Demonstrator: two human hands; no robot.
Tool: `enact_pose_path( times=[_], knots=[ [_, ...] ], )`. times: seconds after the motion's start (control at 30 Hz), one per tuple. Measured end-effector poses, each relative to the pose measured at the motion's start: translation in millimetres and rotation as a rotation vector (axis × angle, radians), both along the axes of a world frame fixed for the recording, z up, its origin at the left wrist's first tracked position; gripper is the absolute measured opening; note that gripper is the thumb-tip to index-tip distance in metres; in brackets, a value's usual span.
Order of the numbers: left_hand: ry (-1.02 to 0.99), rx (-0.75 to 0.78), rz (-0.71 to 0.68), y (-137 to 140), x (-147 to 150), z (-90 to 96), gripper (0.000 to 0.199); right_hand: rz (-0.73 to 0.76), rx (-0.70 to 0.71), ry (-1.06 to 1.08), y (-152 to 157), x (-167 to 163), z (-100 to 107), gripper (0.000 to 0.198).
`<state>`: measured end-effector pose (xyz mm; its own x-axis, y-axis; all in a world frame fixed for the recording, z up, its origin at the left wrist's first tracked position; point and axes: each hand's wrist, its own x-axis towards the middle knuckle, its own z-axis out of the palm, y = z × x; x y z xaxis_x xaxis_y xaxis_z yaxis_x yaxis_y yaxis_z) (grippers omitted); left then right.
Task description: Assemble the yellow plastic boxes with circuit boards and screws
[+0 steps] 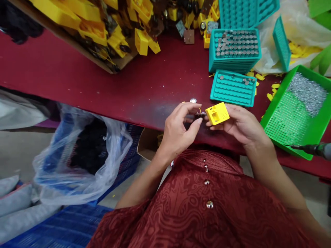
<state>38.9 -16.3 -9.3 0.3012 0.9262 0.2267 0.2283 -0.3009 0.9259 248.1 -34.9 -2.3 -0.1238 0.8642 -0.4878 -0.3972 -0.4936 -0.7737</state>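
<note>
Between the thumb and fingers of my left hand (181, 125) is a small dark part (199, 116) with a yellow wire rising from it; its exact kind is too small to tell. My right hand (241, 124) grips a yellow plastic housing (217, 114) by its right side. The housing shows a square recess and a patch of small holes. The two pieces are close together, above the front edge of the table. A round silvery disc (193, 100) lies just beyond my left fingertips.
A carton (108, 67) of yellow housings stands at the back left. Stacked teal trays (234, 63) hold metal cells, with one teal tray (232, 89) in front. At right, a green basket (280, 132) contains small metal pieces beside a screwdriver tip (297, 147). A plastic-lined blue crate (62, 129) stands below left.
</note>
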Motion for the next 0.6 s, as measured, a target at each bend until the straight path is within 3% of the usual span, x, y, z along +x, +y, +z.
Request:
enact_pose_path(
  times=[0.13,0.33,0.6],
  knots=[
    [0.049,0.113,-0.084,1.0,7.5,3.9,0.029,-0.064,-0.006,0.005,-5.3,0.4,-3.6,0.032],
    [0.007,0.048,-0.11,2.1,11.4,-0.1,0.031,-0.063,0.013,-0.025,-4.9,1.0,-4.2,0.032],
    [0.089,0.174,-0.241,1.5,11.1,12.7,0.039,-0.027,0.107,-0.032,-5.4,3.2,-7.1,0.062]
  ],
)
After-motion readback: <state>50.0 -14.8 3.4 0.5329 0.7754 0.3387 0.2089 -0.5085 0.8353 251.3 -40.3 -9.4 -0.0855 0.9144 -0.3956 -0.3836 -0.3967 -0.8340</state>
